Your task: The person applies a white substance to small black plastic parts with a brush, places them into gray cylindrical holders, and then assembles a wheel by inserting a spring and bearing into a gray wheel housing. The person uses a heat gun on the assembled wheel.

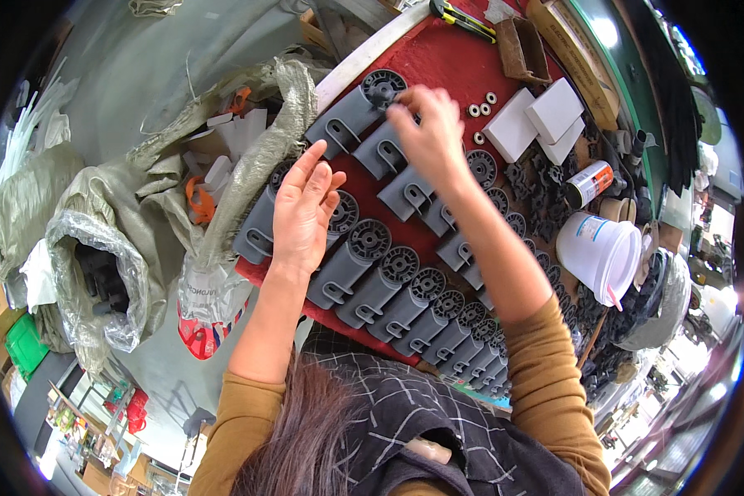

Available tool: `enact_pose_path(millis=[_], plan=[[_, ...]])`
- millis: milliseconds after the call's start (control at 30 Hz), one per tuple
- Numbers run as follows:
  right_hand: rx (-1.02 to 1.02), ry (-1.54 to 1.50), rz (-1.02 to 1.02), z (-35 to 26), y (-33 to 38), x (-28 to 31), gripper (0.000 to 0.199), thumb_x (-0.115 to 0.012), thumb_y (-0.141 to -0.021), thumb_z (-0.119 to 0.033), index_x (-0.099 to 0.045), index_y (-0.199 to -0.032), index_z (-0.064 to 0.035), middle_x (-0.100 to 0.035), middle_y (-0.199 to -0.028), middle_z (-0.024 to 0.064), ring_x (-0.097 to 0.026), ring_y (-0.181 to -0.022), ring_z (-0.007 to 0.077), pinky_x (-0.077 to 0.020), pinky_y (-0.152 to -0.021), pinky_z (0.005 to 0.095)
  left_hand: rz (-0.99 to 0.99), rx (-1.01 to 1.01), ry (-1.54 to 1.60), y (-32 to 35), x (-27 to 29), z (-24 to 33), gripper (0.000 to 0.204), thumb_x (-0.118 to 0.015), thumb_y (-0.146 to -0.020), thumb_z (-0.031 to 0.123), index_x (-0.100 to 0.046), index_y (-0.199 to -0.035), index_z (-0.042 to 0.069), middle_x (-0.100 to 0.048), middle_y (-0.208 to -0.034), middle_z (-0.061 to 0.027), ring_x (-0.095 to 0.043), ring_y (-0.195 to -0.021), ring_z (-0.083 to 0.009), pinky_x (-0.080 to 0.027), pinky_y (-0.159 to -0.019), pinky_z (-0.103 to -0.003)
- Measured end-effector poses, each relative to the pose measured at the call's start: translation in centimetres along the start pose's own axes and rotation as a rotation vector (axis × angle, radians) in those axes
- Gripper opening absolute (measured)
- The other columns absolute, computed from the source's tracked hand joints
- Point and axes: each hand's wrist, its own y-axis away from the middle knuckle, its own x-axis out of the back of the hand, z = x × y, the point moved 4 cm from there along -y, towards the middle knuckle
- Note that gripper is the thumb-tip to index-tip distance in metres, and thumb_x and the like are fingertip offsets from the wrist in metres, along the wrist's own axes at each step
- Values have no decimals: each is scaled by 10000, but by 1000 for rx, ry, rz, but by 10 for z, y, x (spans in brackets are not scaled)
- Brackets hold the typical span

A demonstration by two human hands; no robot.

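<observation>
Grey plastic housings [343,269], each with a round ribbed end and a slotted tab, lie in two rows on a red-covered table [422,58]. At the far left end of the back row, my right hand [428,132] is closed, its fingertips at a small black star-shaped plastic piece [382,93] over a housing's round end. Slight blur hides part of that grip. My left hand [302,215] hovers over the near row's left end, palm turned inward. Its fingers are spread and hold nothing.
Small metal rings [479,110] and white boxes [544,116] lie beyond my right hand. Rightward are loose black star-shaped pieces [546,194], a spray can [589,183] and a white bucket [595,252]. A yellow-black utility knife [463,20] lies at the far edge. Woven sacks [132,215] stand left.
</observation>
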Motion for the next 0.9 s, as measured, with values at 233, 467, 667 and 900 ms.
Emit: enact_pose_path(millis=[233,467,667,900], plan=[[118,422,-86,13,-63,-21,256,-633,-831,-273,-676,-1049,-146,-548,-1146,113,-466,-1128,313,-374,-912,459,28,-19,-10,10,19,5,535,-691,-899,254,-476,-1367,106,-577,-961,80,-579,-923,-49,-443,-748,-194],[296,458,93,12,-35,-30,244,-619,-799,-144,-657,-1036,-103,-604,-1110,67,-519,-1077,248,-389,-885,408,25,-48,6,7,28,7,549,-696,-893,267,-473,-1370,108,-571,-970,79,-563,-893,-40,-439,-732,-188],[419,504,51,9,-11,-32,397,-556,-778,-55,-658,-1151,-145,-606,-1257,3,-523,-1136,207,-363,-935,399,18,-49,21,5,28,4,543,-689,-898,269,-476,-1368,101,-577,-976,77,-564,-880,-39,-444,-716,-183],[377,418,36,7,-5,-19,392,-558,-784,-73,-623,-1168,-114,-625,-1212,25,-538,-1123,214,-380,-919,402,-68,-61,-7,7,5,3,470,-650,-928,232,-496,-1355,110,-590,-1020,53,-589,-882,-50,-459,-687,-186]])
